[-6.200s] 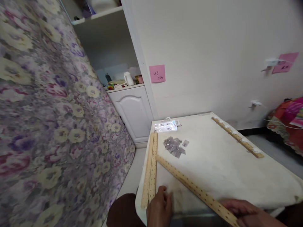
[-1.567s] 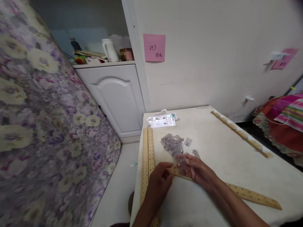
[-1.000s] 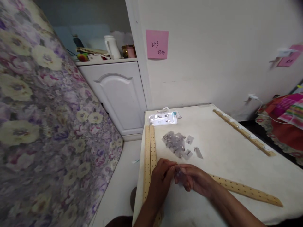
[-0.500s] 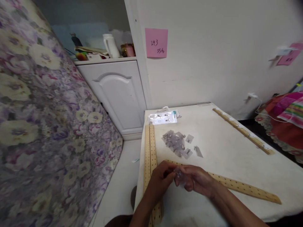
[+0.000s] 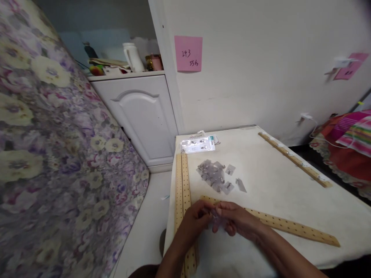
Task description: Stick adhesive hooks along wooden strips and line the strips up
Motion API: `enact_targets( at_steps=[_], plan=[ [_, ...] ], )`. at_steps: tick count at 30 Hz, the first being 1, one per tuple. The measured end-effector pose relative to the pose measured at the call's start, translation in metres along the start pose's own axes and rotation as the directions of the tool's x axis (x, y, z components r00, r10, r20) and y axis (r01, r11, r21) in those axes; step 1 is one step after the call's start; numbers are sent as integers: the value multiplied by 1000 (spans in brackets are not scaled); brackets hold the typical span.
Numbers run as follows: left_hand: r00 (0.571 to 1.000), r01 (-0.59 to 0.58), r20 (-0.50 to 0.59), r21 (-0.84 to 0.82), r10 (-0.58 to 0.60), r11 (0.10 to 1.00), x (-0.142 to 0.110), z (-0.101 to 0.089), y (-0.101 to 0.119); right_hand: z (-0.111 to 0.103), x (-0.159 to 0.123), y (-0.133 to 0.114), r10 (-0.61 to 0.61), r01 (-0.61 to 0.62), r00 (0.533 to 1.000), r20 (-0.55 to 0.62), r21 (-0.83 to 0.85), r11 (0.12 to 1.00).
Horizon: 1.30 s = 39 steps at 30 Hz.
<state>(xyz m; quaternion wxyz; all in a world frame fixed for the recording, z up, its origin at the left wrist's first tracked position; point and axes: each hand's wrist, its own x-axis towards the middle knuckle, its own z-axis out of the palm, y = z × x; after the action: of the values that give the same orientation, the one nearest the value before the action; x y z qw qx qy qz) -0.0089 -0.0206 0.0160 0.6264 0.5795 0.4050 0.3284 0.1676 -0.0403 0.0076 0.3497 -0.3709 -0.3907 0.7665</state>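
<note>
My left hand (image 5: 198,217) and my right hand (image 5: 236,218) meet above the near part of the table. Between their fingertips they pinch a clear adhesive hook (image 5: 216,221), partly covered by the fingers. Beneath and behind the hands, a perforated wooden strip (image 5: 292,226) lies slantwise. A heap of clear adhesive hooks (image 5: 211,174) with small metal parts is just beyond my hands. Two single ones, a square hook (image 5: 230,169) and a tilted hook (image 5: 240,185), lie to the right of the heap.
Two perforated wooden strips (image 5: 185,185) run along the left edge of the white table (image 5: 278,185). A wooden strip with hooks (image 5: 292,157) lies along the right side. Clear blister packs (image 5: 197,144) are at the back left. A floral curtain (image 5: 72,154) hangs to the left.
Both hands have shifted slightly left and drawn closer together around the clear adhesive hook. The view has moved a little; the things on the table lie as before.
</note>
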Motion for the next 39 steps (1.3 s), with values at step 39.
enact_targets(
  at_steps=[39],
  plan=[
    [828, -69, -561, -117, -8, 991, 2, -25, 10, -65, -85, 22, -454, -169, 826, -334, -915, 366]
  ],
)
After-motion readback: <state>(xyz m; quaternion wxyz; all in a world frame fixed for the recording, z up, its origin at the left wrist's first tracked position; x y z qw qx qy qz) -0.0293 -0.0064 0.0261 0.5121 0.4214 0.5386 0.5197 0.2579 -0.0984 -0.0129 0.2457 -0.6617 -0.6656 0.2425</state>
